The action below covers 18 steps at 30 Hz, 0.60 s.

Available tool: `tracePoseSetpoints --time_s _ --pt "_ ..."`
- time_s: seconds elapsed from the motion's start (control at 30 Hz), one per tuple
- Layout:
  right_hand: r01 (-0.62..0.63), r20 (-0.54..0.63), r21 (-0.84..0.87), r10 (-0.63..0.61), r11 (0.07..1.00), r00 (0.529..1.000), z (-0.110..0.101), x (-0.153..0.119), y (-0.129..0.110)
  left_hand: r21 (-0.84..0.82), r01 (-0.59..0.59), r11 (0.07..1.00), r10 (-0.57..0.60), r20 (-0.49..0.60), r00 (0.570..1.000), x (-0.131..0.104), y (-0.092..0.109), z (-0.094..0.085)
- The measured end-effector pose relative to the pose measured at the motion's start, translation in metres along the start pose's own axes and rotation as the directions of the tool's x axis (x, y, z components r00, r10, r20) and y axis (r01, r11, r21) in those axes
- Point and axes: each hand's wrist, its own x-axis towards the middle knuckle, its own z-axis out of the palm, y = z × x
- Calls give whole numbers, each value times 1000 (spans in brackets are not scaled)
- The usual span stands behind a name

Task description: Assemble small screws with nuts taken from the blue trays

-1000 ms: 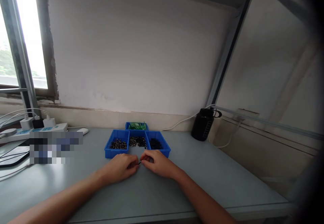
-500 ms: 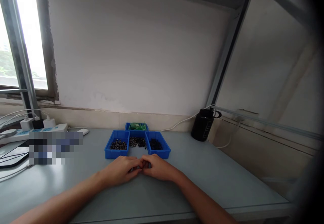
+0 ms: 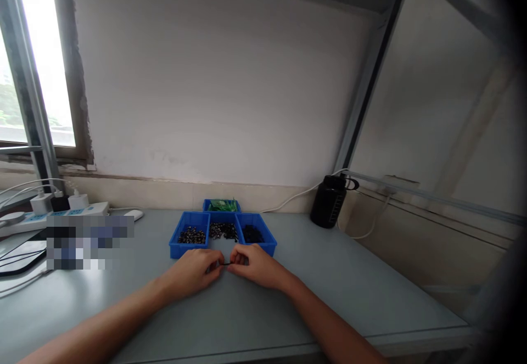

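Note:
Between my left hand (image 3: 200,268) and my right hand (image 3: 256,266) runs a small thin dark piece (image 3: 226,264), pinched at either end by the fingertips. Its exact kind is too small to make out. Just beyond my left hand sits a blue bin (image 3: 178,251) with many small metallic parts (image 3: 191,235). Past my right hand is another blue bin (image 3: 269,241) holding small black parts (image 3: 252,234). Dark and shiny small parts (image 3: 223,230) lie between these two bins, in front of a further blue bin (image 3: 241,208) with green packets (image 3: 222,205).
A black bottle (image 3: 328,202) stands at the back right by the wall, near a white cable (image 3: 294,195). On the left are a white power strip (image 3: 95,211) with plugs, a white mouse (image 3: 134,214) and a blurred-out patch on the grey table (image 3: 370,281).
My hands have drawn slightly apart, and the thin dark piece now shows between the fingertips. The bins and bottle stay in place; the view has shifted a little.

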Motion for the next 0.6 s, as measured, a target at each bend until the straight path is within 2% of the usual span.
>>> tracePoseSetpoints --time_s 0.13,0.33,0.5,0.6 --pt "46 50 78 -50 996 998 0 -2 -5 36 -2 999 0 49 999 0 1 3" --pt "72 65 93 -78 993 995 -1 -2 -8 7 -18 1000 18 38 999 0 0 6" --pt "69 -9 -2 -69 998 998 -4 -1 -9 -16 21 1000 -20 25 999 -1 0 2" --pt "67 -9 -76 -68 995 998 -4 -1 -6 -16 22 1000 -22 13 1000 0 1 -1"
